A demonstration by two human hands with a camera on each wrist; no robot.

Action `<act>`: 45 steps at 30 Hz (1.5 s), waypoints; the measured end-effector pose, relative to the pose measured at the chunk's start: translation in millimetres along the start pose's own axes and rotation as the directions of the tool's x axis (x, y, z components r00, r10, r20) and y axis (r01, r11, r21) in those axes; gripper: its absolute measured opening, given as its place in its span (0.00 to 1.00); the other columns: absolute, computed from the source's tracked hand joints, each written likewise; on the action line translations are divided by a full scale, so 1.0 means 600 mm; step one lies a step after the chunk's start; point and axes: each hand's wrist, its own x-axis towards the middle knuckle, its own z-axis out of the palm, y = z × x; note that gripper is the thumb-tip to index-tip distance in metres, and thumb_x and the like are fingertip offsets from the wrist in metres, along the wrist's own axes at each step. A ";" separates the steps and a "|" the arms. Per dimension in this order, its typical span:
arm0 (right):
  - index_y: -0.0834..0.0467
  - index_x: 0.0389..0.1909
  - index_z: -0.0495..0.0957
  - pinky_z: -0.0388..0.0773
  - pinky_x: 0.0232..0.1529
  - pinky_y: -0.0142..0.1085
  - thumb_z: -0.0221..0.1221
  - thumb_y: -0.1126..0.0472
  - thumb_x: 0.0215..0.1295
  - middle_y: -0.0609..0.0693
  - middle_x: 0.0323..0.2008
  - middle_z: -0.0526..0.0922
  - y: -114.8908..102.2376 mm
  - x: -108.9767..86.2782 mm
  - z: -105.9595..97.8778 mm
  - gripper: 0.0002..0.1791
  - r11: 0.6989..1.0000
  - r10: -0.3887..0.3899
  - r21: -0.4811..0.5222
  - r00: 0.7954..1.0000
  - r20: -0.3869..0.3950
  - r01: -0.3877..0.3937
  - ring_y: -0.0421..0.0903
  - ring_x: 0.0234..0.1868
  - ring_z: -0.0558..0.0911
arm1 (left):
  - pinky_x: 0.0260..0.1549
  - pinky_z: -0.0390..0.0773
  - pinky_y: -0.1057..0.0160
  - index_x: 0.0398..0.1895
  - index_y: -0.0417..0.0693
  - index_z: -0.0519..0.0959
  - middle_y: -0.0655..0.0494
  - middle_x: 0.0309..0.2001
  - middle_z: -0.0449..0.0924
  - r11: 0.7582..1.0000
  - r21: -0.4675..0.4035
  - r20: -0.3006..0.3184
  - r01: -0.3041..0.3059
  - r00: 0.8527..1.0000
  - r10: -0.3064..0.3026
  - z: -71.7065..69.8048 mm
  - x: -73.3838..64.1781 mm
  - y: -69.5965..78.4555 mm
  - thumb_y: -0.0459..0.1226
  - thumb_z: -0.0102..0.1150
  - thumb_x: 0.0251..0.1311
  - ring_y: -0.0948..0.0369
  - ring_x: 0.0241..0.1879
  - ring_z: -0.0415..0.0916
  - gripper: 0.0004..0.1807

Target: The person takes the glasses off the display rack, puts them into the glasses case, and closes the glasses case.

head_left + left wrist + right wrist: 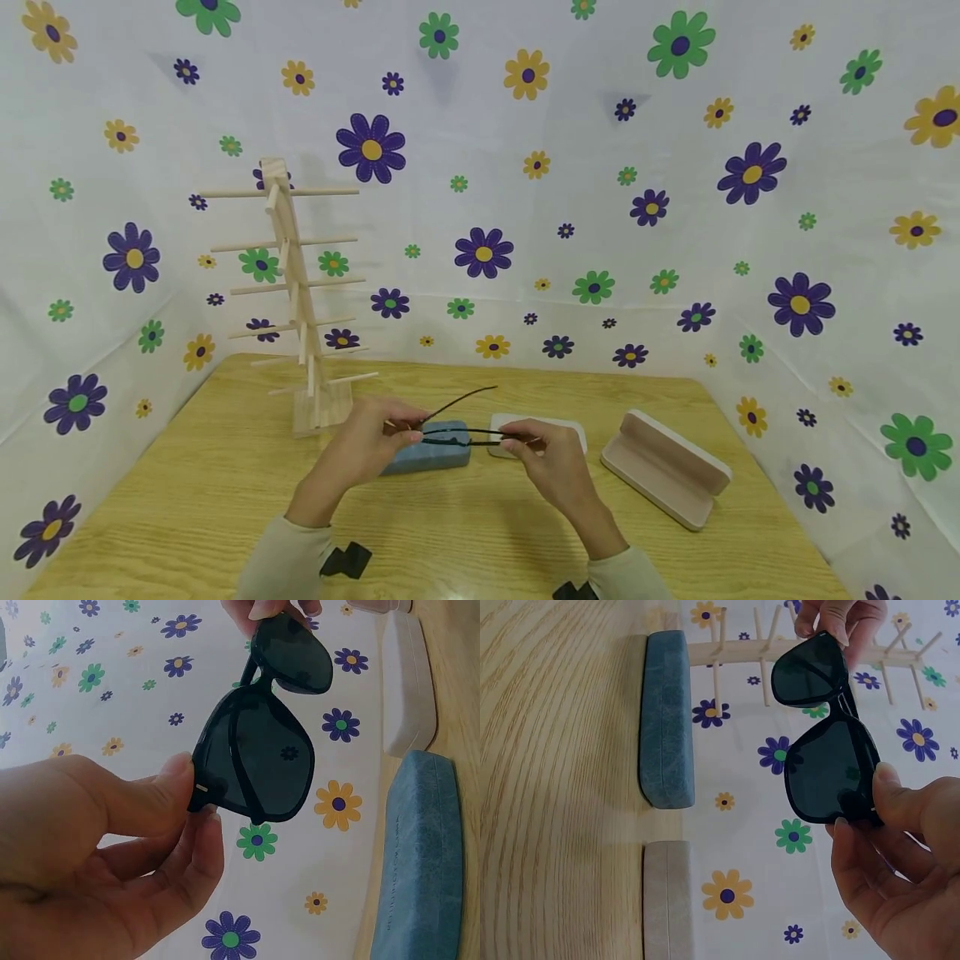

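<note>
A pair of black sunglasses [829, 772] with dark lenses is held up above the table between both hands. In the left wrist view my left hand [142, 832] pinches one outer corner of the frame between thumb and fingers. My right hand [907, 847] pinches the opposite corner, thumb on one face and fingertips on the other. In the head view one thin temple arm [465, 398] sticks out beyond my left hand [375, 437]. Below and behind the sunglasses lie a blue glasses case [431, 450] and a white case [573, 429], the latter partly hidden by my right hand [551, 462].
A wooden peg stand [300, 292] rises at the back left of the wooden table [450, 533]. An opened glasses case [663, 471] with a beige inside lies at the right. White flower-patterned cloth [480, 183] surrounds the table at the back and sides.
</note>
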 end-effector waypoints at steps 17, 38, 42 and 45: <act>0.57 0.41 0.90 0.86 0.36 0.31 0.71 0.66 0.60 0.50 0.38 0.89 0.008 0.000 -0.004 0.08 0.995 -0.062 -0.082 0.994 -0.092 0.055 0.43 0.34 0.88 | 0.36 0.81 0.68 0.51 0.40 0.88 0.46 0.45 0.89 0.993 0.060 0.100 -0.100 0.991 0.094 0.008 0.000 -0.001 0.29 0.61 0.69 0.61 0.38 0.83 0.12; 0.62 0.37 0.86 0.84 0.32 0.28 0.68 0.72 0.63 0.53 0.34 0.90 0.042 -0.044 -0.106 0.05 0.979 -0.029 -0.202 0.985 -0.171 -0.006 0.37 0.32 0.87 | 0.44 0.83 0.65 0.58 0.47 0.85 0.51 0.55 0.87 0.984 -0.168 0.026 -0.063 0.997 0.069 0.150 0.073 -0.006 0.40 0.57 0.76 0.56 0.49 0.85 0.15; 0.62 0.38 0.86 0.83 0.33 0.25 0.67 0.71 0.64 0.53 0.35 0.90 0.050 -0.057 -0.126 0.04 0.974 0.010 -0.219 0.983 -0.186 -0.052 0.36 0.34 0.87 | 0.42 0.83 0.64 0.56 0.49 0.86 0.52 0.53 0.88 0.984 -0.171 0.049 -0.059 0.996 0.068 0.185 0.088 -0.002 0.39 0.57 0.76 0.56 0.47 0.85 0.13; 0.63 0.41 0.85 0.83 0.34 0.23 0.67 0.71 0.65 0.56 0.40 0.90 0.059 -0.069 -0.140 0.05 0.973 0.062 -0.208 0.981 -0.182 -0.100 0.34 0.35 0.86 | 0.43 0.82 0.63 0.55 0.51 0.86 0.54 0.52 0.88 0.984 -0.174 0.079 -0.048 0.995 0.063 0.202 0.099 0.006 0.38 0.57 0.75 0.57 0.48 0.84 0.12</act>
